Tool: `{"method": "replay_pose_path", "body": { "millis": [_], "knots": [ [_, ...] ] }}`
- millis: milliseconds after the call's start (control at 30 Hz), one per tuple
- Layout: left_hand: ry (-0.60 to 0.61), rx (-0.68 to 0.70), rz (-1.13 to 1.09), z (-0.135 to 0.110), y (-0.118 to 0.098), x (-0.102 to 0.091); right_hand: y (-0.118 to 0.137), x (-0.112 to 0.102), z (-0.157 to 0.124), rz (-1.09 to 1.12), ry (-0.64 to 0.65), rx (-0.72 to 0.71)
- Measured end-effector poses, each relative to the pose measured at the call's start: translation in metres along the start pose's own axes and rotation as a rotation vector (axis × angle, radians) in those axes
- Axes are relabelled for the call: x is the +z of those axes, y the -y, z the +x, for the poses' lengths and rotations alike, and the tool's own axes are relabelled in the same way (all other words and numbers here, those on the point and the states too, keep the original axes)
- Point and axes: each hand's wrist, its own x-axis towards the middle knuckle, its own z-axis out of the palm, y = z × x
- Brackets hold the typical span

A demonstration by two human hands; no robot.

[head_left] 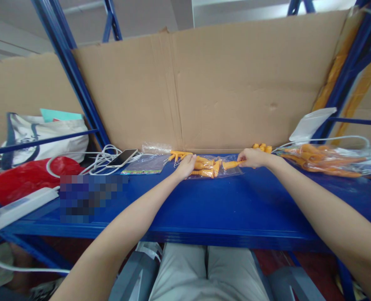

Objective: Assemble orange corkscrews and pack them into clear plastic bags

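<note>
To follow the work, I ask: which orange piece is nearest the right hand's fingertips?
The single orange piece at the fingertips of the right hand; the bunched orange pieces lie farther left, the orange cluster beyond that hand.

The bare left forearm (141, 215) slants inward from the lower left, its left hand (186, 167) low with fingers pointing forward. The bare right forearm (320, 205) angles in from the right, its right hand (252, 159) turned inward, thumb and fingertips pinched together.
</note>
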Motion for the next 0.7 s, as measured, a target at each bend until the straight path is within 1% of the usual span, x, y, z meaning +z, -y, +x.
{"method": "replay_pose_path", "body": {
  "millis": [133,200,367,467,567,633,700],
  "knots": [
    [0.014,0.004,-0.003,0.0,0.002,0.001,0.011,-0.008,-0.009,-0.049,0.026,0.027],
    [0.029,0.016,0.0,0.001,0.002,0.001,0.016,-0.011,-0.013,-0.11,0.023,0.034],
    [0.032,0.042,-0.008,0.003,0.007,0.002,0.025,-0.017,-0.019,-0.437,-0.088,0.102],
    [0.017,0.038,-0.016,0.004,0.008,0.003,0.029,-0.018,-0.021,-0.515,-0.102,0.107],
    [0.011,0.023,-0.013,0.003,0.007,0.003,0.028,-0.016,-0.019,-0.431,-0.069,0.06],
    [0.017,0.013,-0.008,0.002,0.006,0.002,0.023,-0.014,-0.015,-0.264,-0.015,0.0],
    [0.018,0.0,-0.004,0.002,0.004,0.001,0.015,-0.012,-0.011,-0.04,0.032,-0.076]
  ]
}}
